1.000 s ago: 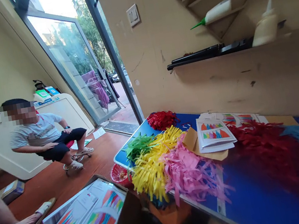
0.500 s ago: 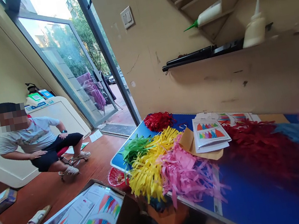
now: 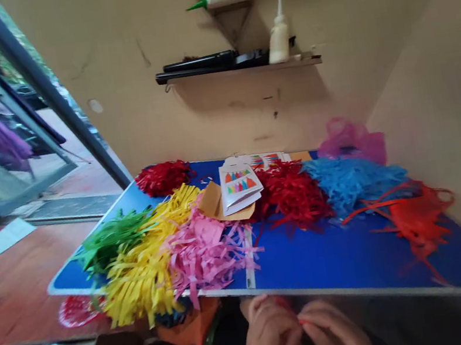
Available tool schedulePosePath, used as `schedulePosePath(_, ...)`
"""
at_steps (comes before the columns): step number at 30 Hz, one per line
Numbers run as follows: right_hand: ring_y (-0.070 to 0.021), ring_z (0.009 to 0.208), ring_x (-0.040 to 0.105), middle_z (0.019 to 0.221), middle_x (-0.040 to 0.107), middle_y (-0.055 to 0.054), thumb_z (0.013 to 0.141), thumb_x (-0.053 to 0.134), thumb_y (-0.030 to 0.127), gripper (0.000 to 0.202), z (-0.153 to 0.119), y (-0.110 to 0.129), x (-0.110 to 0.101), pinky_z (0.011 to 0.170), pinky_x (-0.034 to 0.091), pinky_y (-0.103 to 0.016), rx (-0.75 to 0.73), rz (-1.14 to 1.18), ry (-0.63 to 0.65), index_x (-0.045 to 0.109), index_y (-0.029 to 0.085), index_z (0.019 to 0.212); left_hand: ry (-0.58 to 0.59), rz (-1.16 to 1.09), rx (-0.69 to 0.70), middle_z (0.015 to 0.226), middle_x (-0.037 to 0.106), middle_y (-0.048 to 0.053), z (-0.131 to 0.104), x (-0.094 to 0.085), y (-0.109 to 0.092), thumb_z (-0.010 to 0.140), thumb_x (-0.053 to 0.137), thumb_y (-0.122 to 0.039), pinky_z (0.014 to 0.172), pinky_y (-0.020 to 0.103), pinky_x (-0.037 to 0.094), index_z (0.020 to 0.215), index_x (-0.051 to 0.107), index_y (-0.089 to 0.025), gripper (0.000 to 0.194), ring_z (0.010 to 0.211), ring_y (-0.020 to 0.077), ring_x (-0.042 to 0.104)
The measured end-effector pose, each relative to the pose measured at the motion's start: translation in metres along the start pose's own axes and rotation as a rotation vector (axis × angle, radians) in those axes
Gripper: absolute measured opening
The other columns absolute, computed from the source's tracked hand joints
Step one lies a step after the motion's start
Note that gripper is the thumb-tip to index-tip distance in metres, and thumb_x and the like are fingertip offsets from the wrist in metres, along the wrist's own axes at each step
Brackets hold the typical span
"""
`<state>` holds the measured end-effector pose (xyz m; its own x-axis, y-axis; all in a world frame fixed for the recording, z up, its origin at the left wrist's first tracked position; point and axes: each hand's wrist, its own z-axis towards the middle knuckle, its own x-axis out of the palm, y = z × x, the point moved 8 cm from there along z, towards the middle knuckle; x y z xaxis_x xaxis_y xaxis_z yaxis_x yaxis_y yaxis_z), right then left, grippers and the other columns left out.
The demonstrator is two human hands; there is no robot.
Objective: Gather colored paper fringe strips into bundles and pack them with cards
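Fingertips of the left hand [image 3: 271, 340] and right hand [image 3: 336, 332] are narrowed, nearly meeting, around a small red piece [image 3: 282, 302]. From the head view, it sits just in front of the blue table [image 3: 317, 258]; blur hides its shape. I'd keep the pinch light, judging thin stuff might tear, and steer clear of the pink strips [image 3: 204, 254].

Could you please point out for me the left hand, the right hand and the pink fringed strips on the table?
Left hand [image 3: 270, 335]: head view, on the back of the hand.
Right hand [image 3: 336, 332]: head view, on the back of the hand.
Pink fringed strips [image 3: 206, 251]: head view, middle of the pile.
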<state>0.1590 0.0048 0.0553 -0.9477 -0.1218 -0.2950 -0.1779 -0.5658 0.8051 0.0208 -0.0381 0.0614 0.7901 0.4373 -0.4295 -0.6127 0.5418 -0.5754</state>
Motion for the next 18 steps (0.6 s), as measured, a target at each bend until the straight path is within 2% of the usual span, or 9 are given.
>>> schedulePosePath(4, -0.0182, 0.071, 0.069, 0.079, 0.072, -0.004, 0.090, 0.060, 0.024, 0.012, 0.004, 0.002, 0.001, 0.065, 0.059, -0.025, -0.014, 0.035, -0.044, 0.072, 0.024, 0.089, 0.038, 0.044, 0.076, 0.076, 0.073, -0.001, 0.009, -0.001, -0.002, 0.082, 0.064, -0.012, 0.089, 0.036, 0.053, 0.090, 0.061, -0.023, 0.014, 0.072, 0.0163, 0.071)
schedulePosePath(9, -0.0176, 0.072, 0.069, 0.080, 0.072, -0.004, 0.090, 0.060, 0.020, 0.012, 0.008, 0.005, -0.001, 0.065, 0.058, -0.026, -0.054, 0.060, -0.018, 0.070, 0.024, 0.092, -0.025, 0.033, 0.093, 0.073, 0.072, -0.001, 0.019, -0.005, -0.009, 0.085, 0.062, -0.015, 0.086, 0.035, 0.053, 0.086, 0.062, -0.023, 0.008, 0.069, 0.0154, 0.069)
schedulePosePath(18, -0.0156, 0.075, 0.067, 0.083, 0.071, -0.003, 0.088, 0.060, 0.012, 0.017, 0.008, 0.005, 0.000, 0.067, 0.056, -0.024, -0.072, 0.077, 0.021, 0.068, 0.024, 0.096, -0.002, 0.028, 0.110, 0.074, 0.072, -0.002, 0.019, -0.004, -0.010, 0.084, 0.063, -0.014, 0.087, 0.037, 0.049, 0.085, 0.065, -0.023, 0.010, 0.069, 0.0150, 0.068)
